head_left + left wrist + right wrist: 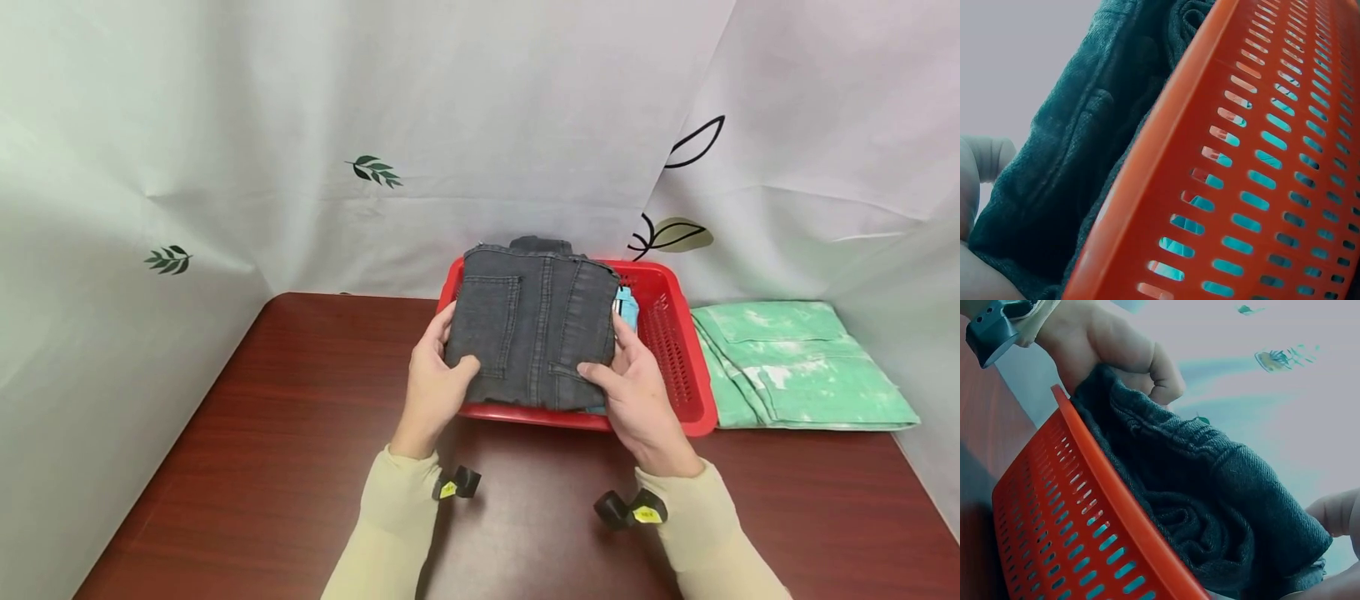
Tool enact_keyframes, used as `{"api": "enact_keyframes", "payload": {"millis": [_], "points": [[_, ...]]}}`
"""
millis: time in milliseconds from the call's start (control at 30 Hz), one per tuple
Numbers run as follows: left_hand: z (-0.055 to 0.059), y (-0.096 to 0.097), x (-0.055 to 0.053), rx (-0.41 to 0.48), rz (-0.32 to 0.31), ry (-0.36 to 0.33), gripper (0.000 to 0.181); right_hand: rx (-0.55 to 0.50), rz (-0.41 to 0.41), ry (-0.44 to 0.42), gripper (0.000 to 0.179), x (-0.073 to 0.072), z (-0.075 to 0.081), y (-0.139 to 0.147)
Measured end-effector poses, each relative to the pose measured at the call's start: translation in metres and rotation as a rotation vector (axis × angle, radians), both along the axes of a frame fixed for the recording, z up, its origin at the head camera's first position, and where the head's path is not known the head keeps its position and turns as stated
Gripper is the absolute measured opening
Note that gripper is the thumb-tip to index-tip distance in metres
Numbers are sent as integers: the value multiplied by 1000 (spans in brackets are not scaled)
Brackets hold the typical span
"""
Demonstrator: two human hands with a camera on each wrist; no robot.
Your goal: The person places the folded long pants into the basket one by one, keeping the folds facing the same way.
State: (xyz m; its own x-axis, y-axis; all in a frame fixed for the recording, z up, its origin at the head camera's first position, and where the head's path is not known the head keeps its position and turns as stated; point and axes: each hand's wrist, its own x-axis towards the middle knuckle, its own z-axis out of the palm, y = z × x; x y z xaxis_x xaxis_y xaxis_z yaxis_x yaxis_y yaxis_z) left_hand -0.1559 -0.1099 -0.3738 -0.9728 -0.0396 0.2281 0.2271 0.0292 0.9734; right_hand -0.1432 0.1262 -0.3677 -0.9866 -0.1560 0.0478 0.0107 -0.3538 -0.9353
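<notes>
Both hands hold a folded pair of dark grey jeans [536, 329] over the red plastic basket [701, 392]. My left hand [435, 379] grips the bundle's left edge, thumb on top near the back pocket. On the right edge, my right hand [633, 383] grips with its thumb on top and the other fingers underneath. In the right wrist view, rolled layers of the jeans [1210, 525] show just inside the basket rim [1116, 481]. Under the jeans, light blue cloth [627, 310] lies in the basket, mostly hidden.
Right of the basket, a folded green garment with white patches [817, 367] lies on the dark red-brown table [300, 433]. White curtains [480, 125] with leaf prints stand behind and at both sides. Black wrist cameras [630, 508] sit at the cream sleeves [397, 517].
</notes>
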Motion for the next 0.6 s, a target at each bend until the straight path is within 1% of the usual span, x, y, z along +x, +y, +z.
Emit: {"api": "enact_keyframes", "payload": {"millis": [133, 333, 600], "points": [[-3, 1, -3, -49, 21, 14, 72, 17, -14, -9, 78, -2, -2, -3], [-5, 2, -5, -188, 60, 35, 74, 33, -30, -31, 78, -5, -7, -4], [-7, 2, -5, -299, 87, 18, 72, 36, -27, -36, 77, -6, -10, -5]]}}
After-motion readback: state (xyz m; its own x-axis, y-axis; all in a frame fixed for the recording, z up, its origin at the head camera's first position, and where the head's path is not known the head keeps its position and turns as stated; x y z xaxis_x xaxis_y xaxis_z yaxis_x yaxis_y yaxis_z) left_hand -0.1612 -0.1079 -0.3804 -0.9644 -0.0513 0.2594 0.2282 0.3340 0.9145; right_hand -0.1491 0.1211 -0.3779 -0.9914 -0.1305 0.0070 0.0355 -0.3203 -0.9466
